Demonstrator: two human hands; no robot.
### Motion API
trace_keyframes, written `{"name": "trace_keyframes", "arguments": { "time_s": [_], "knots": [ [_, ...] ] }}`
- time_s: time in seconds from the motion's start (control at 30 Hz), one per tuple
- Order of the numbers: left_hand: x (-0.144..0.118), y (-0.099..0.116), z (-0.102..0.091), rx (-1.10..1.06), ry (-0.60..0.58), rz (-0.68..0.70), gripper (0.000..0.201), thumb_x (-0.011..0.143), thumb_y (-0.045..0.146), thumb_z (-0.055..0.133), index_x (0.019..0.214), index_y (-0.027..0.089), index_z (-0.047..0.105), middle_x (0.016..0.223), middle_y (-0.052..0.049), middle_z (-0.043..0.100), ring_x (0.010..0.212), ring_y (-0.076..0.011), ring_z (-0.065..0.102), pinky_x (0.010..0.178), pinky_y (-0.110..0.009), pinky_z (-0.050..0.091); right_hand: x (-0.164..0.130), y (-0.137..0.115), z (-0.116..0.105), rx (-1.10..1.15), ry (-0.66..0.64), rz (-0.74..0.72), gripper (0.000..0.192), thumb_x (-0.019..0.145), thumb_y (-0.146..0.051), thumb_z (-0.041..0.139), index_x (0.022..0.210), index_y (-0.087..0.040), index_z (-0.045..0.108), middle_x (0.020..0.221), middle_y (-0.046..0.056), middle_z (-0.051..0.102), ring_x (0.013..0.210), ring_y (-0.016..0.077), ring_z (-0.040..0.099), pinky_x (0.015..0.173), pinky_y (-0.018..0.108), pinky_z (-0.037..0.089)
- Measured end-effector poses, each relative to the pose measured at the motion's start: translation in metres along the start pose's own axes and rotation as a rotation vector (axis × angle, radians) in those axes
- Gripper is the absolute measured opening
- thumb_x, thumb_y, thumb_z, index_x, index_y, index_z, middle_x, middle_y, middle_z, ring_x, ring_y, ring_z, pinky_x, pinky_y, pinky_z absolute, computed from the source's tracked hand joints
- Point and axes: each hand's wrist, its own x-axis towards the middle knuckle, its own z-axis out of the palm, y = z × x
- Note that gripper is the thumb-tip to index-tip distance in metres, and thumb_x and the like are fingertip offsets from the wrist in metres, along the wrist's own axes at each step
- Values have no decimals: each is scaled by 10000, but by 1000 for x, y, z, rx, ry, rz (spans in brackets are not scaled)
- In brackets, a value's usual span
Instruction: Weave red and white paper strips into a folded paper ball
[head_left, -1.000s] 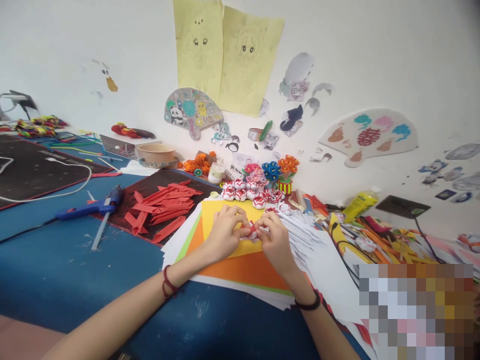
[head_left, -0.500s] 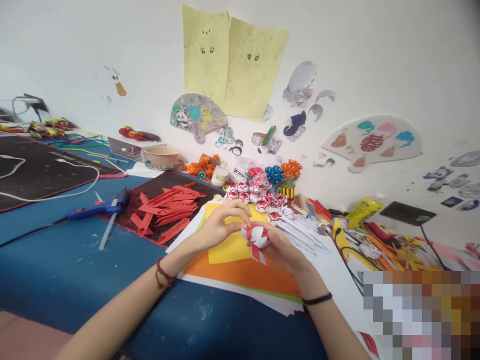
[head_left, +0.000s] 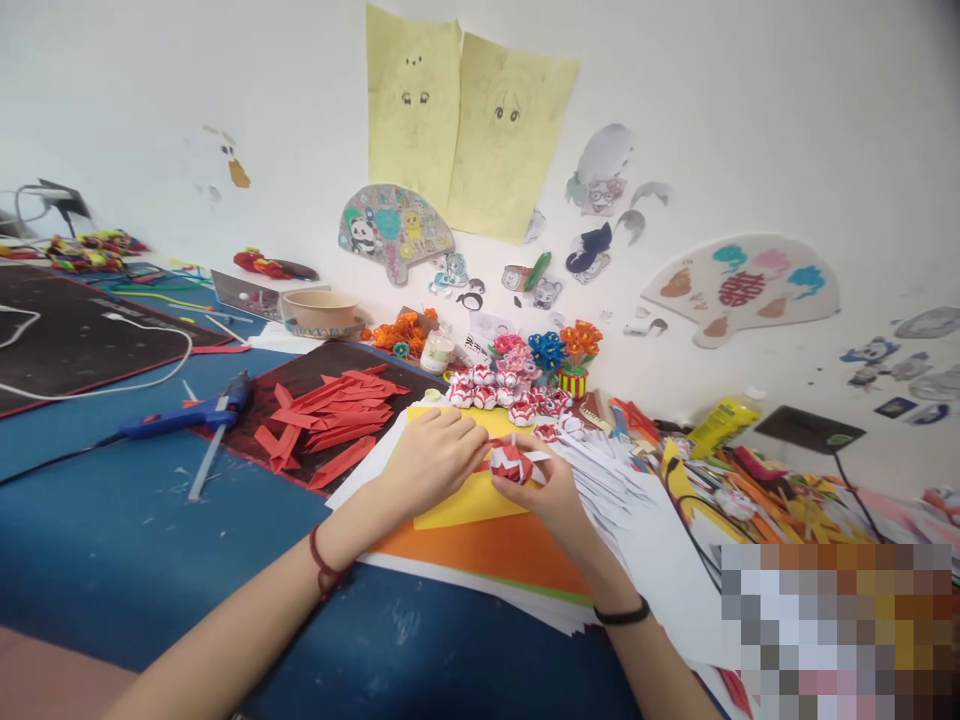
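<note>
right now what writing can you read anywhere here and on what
"囍": red sign on the fan-shaped cutout on the wall.
Yellow bottle: print too blurred to read.
White card behind the paper flowers: dark marks, too small to read.
Nothing else legible.

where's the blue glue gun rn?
Head view, left side: the blue glue gun lies on the blue table, just left of the red paper strips and well clear of the left hand.
</note>
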Motion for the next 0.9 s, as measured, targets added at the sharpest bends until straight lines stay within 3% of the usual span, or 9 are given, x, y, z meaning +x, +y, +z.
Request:
{"name": "trace_keyframes", "arguments": {
  "time_s": [0.07,0.2,0.43,0.73,0.8,0.9],
  "knots": [
    [0,1,1,57,-33,50,278,1020,249,426,791,171,562,722,-26,580,684,-175,490,624,-332,270,0,2,1,33,-12,48,497,642,-374,851,1045,-214,608,1016,56,684,902,232,691,820,379,567],
    [-2,2,3,53,-21,66,308,1031,241,401,777,170,560,699,-25,545,674,-172,474,610,-335,275,0,3,2,36,41,91,521,607,-385,873,1035,-201,640,979,62,709,884,242,698,825,406,581],
    [-2,12,2,-30,13,140,328,1040,167,336,785,158,541,685,-21,513,650,-167,438,571,-324,300,0,0,0,-28,81,15,439,655,-381,850,1001,-198,653,922,59,719,832,227,691,726,352,588],
    [-1,13,-6,-102,12,223,321,1035,146,328,779,154,521,689,-27,506,652,-159,440,555,-307,304,0,-3,-6,-79,20,-40,390,690,-367,836,1006,-221,660,992,55,698,892,212,682,786,333,564],
    [0,13,-7,-65,45,214,324,1032,135,329,769,156,516,677,-24,507,636,-157,434,552,-307,304,0,-3,-10,-14,-27,-29,478,677,-390,849,1080,-244,638,1100,63,679,959,216,674,834,339,551],
    [0,14,-9,-3,140,207,301,1027,121,343,787,159,521,661,-13,507,608,-146,426,555,-299,309,1,-3,-15,222,-179,53,781,616,-572,844,1274,-283,540,1221,90,640,1011,239,666,880,384,535]
  ]
}}
